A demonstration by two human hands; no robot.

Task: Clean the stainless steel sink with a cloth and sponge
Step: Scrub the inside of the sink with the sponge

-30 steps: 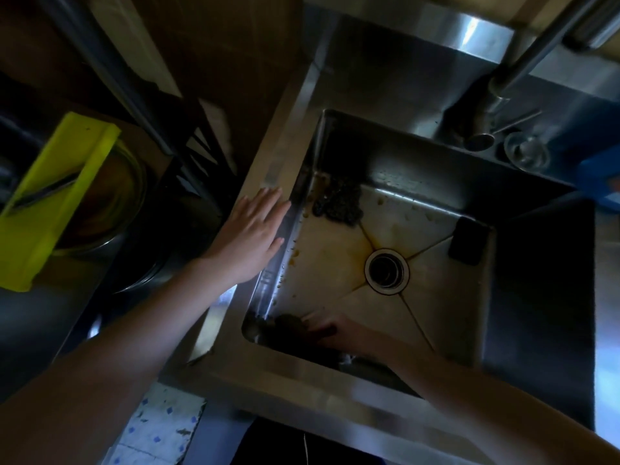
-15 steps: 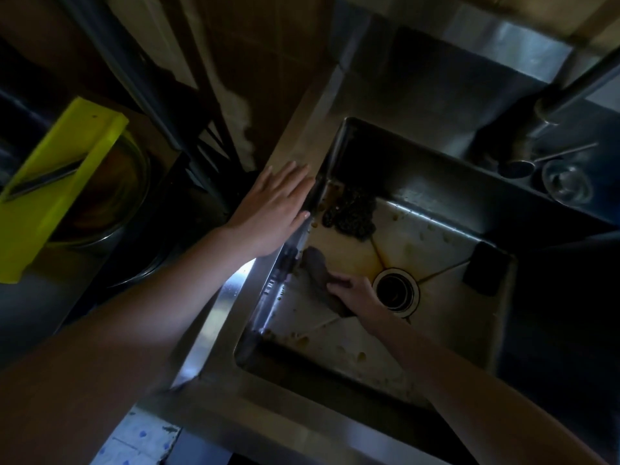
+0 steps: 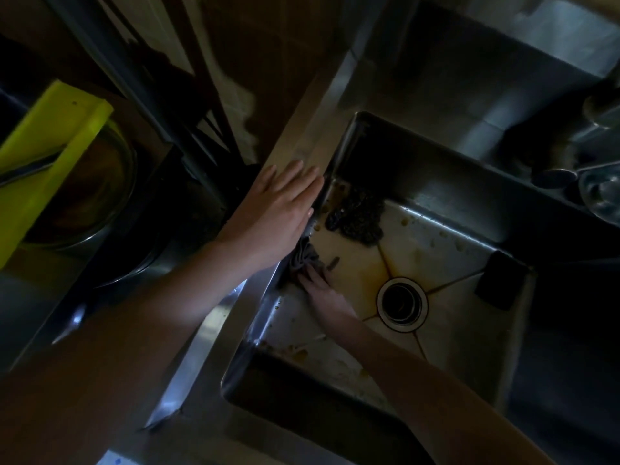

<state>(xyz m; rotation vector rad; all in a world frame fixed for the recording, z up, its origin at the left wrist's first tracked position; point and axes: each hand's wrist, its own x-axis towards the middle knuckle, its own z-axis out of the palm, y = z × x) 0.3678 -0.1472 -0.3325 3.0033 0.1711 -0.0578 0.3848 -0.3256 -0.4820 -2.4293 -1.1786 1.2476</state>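
The stainless steel sink (image 3: 446, 236) has a stained, brownish floor with a round drain (image 3: 402, 304) in the middle. My right hand (image 3: 320, 290) is down in the basin, pressing a crumpled grey cloth (image 3: 303, 258) against the floor by the left wall. My left hand (image 3: 278, 209) lies flat, fingers together, on the sink's left rim, holding nothing. A dark sponge (image 3: 501, 284) rests at the right side of the basin floor. A patch of dark debris (image 3: 357, 214) sits in the far left corner.
A faucet base (image 3: 557, 176) and a small round glass object (image 3: 600, 193) stand at the back right of the sink. To the left, a yellow-green board (image 3: 43, 162) lies across a round bowl (image 3: 100, 196). Food bits dot the near part of the basin floor.
My right hand has pushed the cloth from the near left corner of the basin up along the left wall towards the debris. My left hand stays on the rim; the view has shifted.
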